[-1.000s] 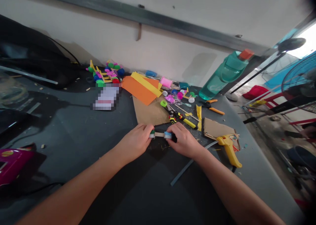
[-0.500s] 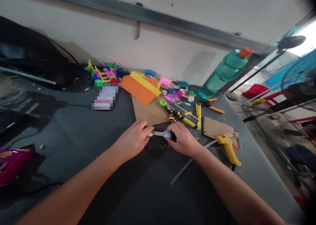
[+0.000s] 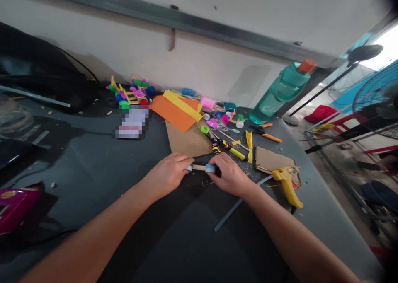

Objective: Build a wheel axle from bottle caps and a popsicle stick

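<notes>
Between my hands is a short wooden stick piece point(image 3: 199, 167) with a bottle cap at each end. My left hand point(image 3: 170, 172) pinches the left cap, which looks whitish with a bit of green. The light blue cap point(image 3: 209, 168) on the right end is gripped by my right hand point(image 3: 229, 174). The piece is held level, just in front of a brown cardboard sheet point(image 3: 183, 140). Pliers point(image 3: 215, 144) and a yellow cutter point(image 3: 236, 152) lie right behind my right hand.
A yellow glue gun point(image 3: 288, 187) and a grey strip point(image 3: 228, 216) lie to the right. Farther back are orange paper point(image 3: 174, 113), loose caps, orange-handled cutters point(image 3: 270, 137) and a green bottle point(image 3: 278, 94). A magenta tool point(image 3: 18, 208) is at left.
The fingers of my left hand have shifted slightly around the left cap. My right hand keeps its hold on the blue cap.
</notes>
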`<action>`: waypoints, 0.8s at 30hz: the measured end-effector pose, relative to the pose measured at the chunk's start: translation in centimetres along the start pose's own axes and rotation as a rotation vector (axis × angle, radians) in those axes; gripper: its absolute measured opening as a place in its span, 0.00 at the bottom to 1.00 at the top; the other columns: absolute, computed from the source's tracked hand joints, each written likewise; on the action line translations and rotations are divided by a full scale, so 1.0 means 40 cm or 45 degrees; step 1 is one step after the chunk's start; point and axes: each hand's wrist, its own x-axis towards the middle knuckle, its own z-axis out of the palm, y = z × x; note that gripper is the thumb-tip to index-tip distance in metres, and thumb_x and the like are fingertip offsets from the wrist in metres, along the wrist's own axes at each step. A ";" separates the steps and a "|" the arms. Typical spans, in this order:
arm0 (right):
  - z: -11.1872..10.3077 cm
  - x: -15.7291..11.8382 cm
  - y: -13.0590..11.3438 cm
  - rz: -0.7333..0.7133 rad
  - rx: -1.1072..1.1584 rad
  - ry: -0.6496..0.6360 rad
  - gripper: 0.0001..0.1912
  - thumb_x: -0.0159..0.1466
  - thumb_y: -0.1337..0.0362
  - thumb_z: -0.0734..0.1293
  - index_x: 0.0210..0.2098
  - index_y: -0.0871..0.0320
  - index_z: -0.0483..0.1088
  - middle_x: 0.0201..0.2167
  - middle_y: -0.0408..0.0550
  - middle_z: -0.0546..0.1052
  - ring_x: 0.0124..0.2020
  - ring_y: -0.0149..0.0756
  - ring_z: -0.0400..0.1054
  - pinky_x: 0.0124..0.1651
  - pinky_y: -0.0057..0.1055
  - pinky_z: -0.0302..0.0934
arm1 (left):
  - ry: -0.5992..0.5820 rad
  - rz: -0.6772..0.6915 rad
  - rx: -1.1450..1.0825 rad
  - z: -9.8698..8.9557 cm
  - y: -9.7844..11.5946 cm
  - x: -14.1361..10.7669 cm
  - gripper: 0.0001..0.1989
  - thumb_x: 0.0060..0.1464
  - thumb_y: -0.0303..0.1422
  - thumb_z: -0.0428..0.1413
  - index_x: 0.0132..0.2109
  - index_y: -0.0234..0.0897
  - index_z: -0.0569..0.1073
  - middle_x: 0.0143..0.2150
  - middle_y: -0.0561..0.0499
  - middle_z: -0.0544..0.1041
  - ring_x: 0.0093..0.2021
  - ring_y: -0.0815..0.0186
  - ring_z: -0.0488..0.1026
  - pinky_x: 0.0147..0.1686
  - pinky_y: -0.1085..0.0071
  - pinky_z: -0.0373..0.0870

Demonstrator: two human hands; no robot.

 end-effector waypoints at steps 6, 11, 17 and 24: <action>0.001 0.001 0.002 -0.002 0.012 0.010 0.09 0.56 0.73 0.64 0.35 0.57 0.63 0.32 0.49 0.69 0.37 0.40 0.62 0.40 0.35 0.58 | -0.008 0.018 -0.009 0.002 -0.004 0.000 0.17 0.58 0.24 0.50 0.53 0.36 0.71 0.46 0.45 0.76 0.47 0.60 0.70 0.48 0.61 0.69; 0.001 0.002 0.004 -0.007 0.012 0.021 0.09 0.56 0.73 0.65 0.36 0.57 0.63 0.32 0.49 0.69 0.37 0.41 0.61 0.40 0.36 0.58 | -0.018 0.025 -0.001 0.001 -0.003 0.002 0.17 0.57 0.23 0.50 0.53 0.36 0.71 0.46 0.45 0.76 0.47 0.59 0.70 0.48 0.60 0.69; 0.000 0.004 0.003 0.003 -0.011 -0.002 0.09 0.57 0.73 0.65 0.36 0.58 0.63 0.32 0.50 0.70 0.38 0.41 0.61 0.41 0.36 0.58 | -0.039 0.020 0.027 0.000 -0.002 0.003 0.18 0.57 0.22 0.50 0.54 0.34 0.71 0.47 0.44 0.76 0.48 0.59 0.70 0.49 0.60 0.69; -0.004 0.005 0.004 -0.002 -0.005 0.002 0.09 0.57 0.72 0.65 0.36 0.57 0.64 0.32 0.49 0.70 0.37 0.41 0.61 0.40 0.36 0.59 | -0.045 0.031 0.008 0.001 -0.003 0.005 0.19 0.55 0.20 0.50 0.54 0.34 0.70 0.46 0.44 0.76 0.47 0.59 0.70 0.48 0.59 0.69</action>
